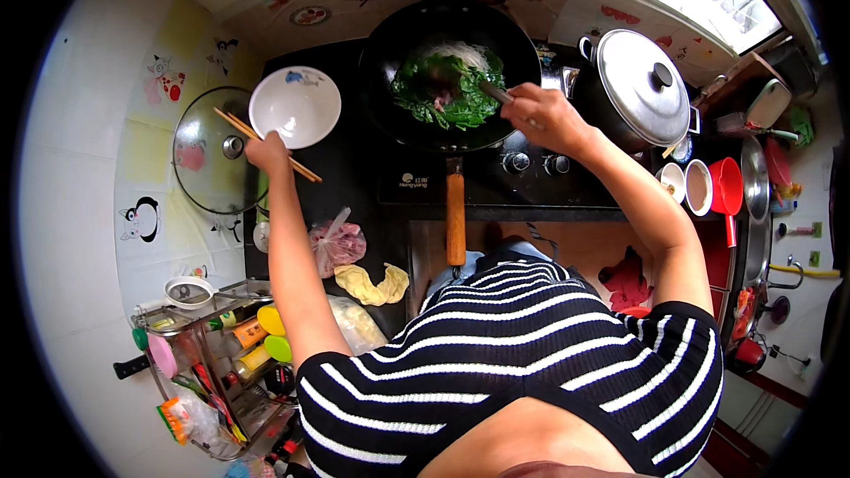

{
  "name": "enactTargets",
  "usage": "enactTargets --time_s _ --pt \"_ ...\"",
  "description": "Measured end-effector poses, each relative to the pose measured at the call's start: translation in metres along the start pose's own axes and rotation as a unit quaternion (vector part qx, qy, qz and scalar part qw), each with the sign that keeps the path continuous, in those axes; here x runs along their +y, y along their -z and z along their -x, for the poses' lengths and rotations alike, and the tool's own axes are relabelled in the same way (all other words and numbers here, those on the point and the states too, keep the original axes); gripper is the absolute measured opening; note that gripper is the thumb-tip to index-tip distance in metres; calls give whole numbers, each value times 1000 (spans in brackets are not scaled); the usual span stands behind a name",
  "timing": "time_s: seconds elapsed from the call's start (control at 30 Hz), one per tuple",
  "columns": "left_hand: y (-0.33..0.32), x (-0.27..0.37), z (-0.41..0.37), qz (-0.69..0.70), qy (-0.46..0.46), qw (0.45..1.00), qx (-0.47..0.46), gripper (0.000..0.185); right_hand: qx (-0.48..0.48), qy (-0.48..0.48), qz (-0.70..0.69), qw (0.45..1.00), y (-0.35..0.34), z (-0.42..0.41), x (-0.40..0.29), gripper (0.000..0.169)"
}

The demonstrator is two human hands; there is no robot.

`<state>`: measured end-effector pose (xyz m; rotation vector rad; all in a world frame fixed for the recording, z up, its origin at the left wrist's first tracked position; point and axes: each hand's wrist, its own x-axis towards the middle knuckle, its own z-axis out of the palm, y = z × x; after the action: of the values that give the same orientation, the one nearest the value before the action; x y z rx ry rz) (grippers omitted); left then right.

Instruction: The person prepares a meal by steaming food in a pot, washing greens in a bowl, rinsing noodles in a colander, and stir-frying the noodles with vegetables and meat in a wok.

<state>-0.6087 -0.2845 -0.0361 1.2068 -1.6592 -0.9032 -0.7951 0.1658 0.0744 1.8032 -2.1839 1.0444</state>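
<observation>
My left hand [269,151] grips the rim of a white bowl [299,109] with a blue fish print inside. A pair of wooden chopsticks [234,121] is held in the same hand, slanting across beneath the fingers. The bowl is tilted towards me, and no food shows in it. Over the wok [385,119], my right hand [541,116] is closed around the handle of a cooking utensil [495,91]; its head is hidden among the food. Chopped leafy greens [471,116], pale noodle-like strands [461,52] and some pinkish pieces lie in the wok.
The wok's wooden handle [455,219] juts towards me past the black gas stove [425,196]. A lidded pot [641,89] stands right. Left are a glass lid [209,166], bagged meat [340,243], a yellow cloth [372,284] and a condiment rack [219,372]. Cups [697,187] and a red ladle [726,186] line the right.
</observation>
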Motion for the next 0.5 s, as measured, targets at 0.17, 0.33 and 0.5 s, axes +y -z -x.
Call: enactTargets --time_s 0.17,0.33,0.5 --pt "-10 -91 31 64 143 988 2 14 44 -33 23 998 8 -17 -4 13" --pt "-24 -145 52 100 248 964 -11 16 29 7 27 999 0 -33 1 9" --pt "-24 -168 60 144 303 942 -21 20 34 -29 -14 999 15 -22 -23 13"
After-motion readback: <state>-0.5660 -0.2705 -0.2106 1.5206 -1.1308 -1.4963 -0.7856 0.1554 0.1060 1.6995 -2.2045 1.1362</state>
